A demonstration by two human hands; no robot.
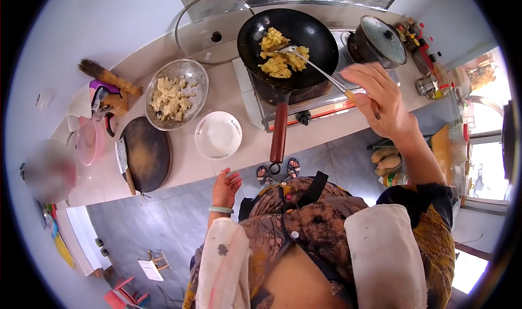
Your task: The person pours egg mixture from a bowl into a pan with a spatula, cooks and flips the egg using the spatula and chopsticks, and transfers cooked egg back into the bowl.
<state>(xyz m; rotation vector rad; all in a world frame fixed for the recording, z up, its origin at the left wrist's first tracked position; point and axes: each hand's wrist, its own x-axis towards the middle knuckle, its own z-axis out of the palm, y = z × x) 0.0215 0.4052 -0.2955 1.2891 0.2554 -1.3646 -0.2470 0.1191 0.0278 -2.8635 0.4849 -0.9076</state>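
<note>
A black wok [318, 39] with a red-brown handle sits on the gas stove, holding yellow cooked egg pieces [276, 67]. A metal spatula [321, 70] rests with its head among the pieces. Its pale handle end lies against my right hand [380, 99], whose fingers are stretched out and apart. My left hand [227, 187] hangs free in front of the counter edge, fingers spread, a pale bangle on the wrist. Nearest to it on the counter is a white plate [218, 135]. Behind that plate is a metal bowl [198, 76] of pale crumbly pieces [171, 98].
On the left, a cleaver [122, 156] lies at the edge of a round dark board [147, 154]. A glass lid [204, 23] leans behind the wok's left side. A lidded pot [383, 39] and several bottles stand at the right.
</note>
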